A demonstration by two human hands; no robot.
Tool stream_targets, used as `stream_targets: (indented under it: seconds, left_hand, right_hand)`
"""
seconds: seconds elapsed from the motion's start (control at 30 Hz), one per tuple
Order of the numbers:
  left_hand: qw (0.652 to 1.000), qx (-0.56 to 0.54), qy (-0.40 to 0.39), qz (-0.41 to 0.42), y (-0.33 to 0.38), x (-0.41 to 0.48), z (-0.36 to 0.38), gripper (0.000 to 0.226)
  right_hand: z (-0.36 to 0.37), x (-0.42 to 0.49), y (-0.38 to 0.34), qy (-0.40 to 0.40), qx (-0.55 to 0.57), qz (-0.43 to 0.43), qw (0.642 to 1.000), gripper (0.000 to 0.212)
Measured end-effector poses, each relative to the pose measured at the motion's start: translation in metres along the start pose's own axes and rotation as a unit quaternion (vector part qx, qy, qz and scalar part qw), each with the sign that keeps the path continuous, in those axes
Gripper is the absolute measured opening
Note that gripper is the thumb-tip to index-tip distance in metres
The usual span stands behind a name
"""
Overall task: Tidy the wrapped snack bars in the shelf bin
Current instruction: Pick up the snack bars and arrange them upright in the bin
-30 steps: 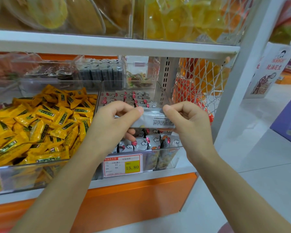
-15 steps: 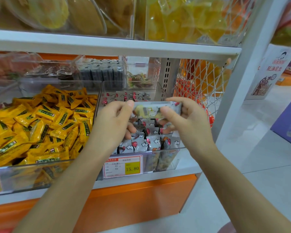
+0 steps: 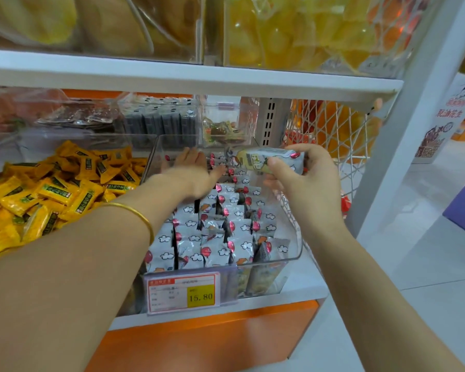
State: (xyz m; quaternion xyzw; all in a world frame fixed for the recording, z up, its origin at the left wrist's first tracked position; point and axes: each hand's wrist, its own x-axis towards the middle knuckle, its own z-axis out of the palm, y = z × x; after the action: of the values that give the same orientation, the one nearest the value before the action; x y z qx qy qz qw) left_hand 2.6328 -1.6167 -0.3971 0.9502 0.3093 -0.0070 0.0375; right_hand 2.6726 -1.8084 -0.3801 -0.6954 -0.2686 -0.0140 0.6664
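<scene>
A clear plastic shelf bin point(image 3: 293, 253) holds several grey-white wrapped snack bars point(image 3: 226, 232) with cloud and red balloon prints, standing on edge in rows. My right hand point(image 3: 306, 181) grips one such bar point(image 3: 263, 159) sideways above the bin's back right part. My left hand point(image 3: 193, 173) reaches flat into the back of the bin, fingers spread over the bars there, holding nothing. A gold bangle circles my left wrist.
A bin of yellow wrapped snacks point(image 3: 51, 191) sits to the left. A price tag reading 15.80 point(image 3: 183, 292) hangs on the bin front. A white shelf board point(image 3: 199, 76) runs overhead. A white net of orange goods point(image 3: 330, 132) hangs at right.
My left hand let go of the bar and reached into the back of the bin. My right hand kept the bar and moved it right. The view came closer to the bin.
</scene>
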Motion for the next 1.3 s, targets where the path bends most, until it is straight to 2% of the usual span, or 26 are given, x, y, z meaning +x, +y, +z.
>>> stream_targets:
  seconds: [0.1, 0.27, 0.47, 0.7, 0.8, 0.87, 0.93, 1.0, 1.03, 1.1, 1.2, 1.23, 1.3]
  left_hand:
    - [0.999, 0.012, -0.019, 0.023, -0.001, 0.008, 0.003, 0.078]
    - [0.999, 0.011, -0.049, -0.007, -0.001, -0.003, 0.004, 0.082]
    - [0.999, 0.023, -0.042, -0.006, 0.002, -0.019, 0.000, 0.078]
    - [0.998, 0.020, -0.046, 0.023, 0.005, -0.046, -0.009, 0.071]
    - [0.992, 0.115, 0.028, 0.047, 0.003, -0.065, -0.016, 0.073]
    - [0.979, 0.180, 0.092, 0.044, -0.002, -0.076, -0.019, 0.073]
    - [0.974, 0.200, 0.108, 0.019, -0.011, -0.083, -0.018, 0.072]
    - [0.976, 0.189, 0.108, 0.003, -0.019, -0.086, -0.015, 0.069]
    - [0.978, 0.174, 0.113, 0.008, -0.022, -0.086, -0.013, 0.068]
    - [0.982, 0.137, 0.129, 0.030, -0.025, -0.085, -0.010, 0.066]
    - [0.981, 0.114, 0.153, 0.042, -0.025, -0.084, -0.008, 0.065]
    - [0.980, 0.115, 0.158, 0.042, -0.024, -0.084, -0.008, 0.065]
    - [0.980, 0.116, 0.158, 0.041, -0.023, -0.085, -0.007, 0.064]
  right_hand:
    - [0.007, 0.008, -0.004, -0.012, -0.016, -0.011, 1.000, 0.025]
    - [0.030, 0.041, -0.015, -0.037, -0.086, -0.052, 0.994, 0.018]
    - [0.072, 0.080, -0.017, -0.140, -0.199, -0.065, 0.968, 0.026]
    - [0.102, 0.095, -0.012, -0.236, -0.377, -0.160, 0.881, 0.023]
    - [0.111, 0.096, -0.008, -0.278, -0.427, -0.187, 0.840, 0.027]
    - [0.114, 0.095, -0.002, -0.291, -0.435, -0.192, 0.831, 0.026]
    - [0.118, 0.093, 0.007, -0.315, -0.451, -0.190, 0.813, 0.027]
    - [0.121, 0.092, 0.017, -0.348, -0.501, -0.187, 0.770, 0.028]
    - [0.121, 0.093, 0.020, -0.353, -0.513, -0.187, 0.760, 0.026]
    - [0.120, 0.099, 0.022, -0.334, -0.493, -0.188, 0.781, 0.024]
    - [0.120, 0.110, 0.021, -0.261, -0.423, -0.178, 0.849, 0.025]
    - [0.121, 0.114, 0.022, -0.243, -0.420, -0.183, 0.855, 0.026]
    - [0.125, 0.117, 0.024, -0.233, -0.457, -0.209, 0.833, 0.025]
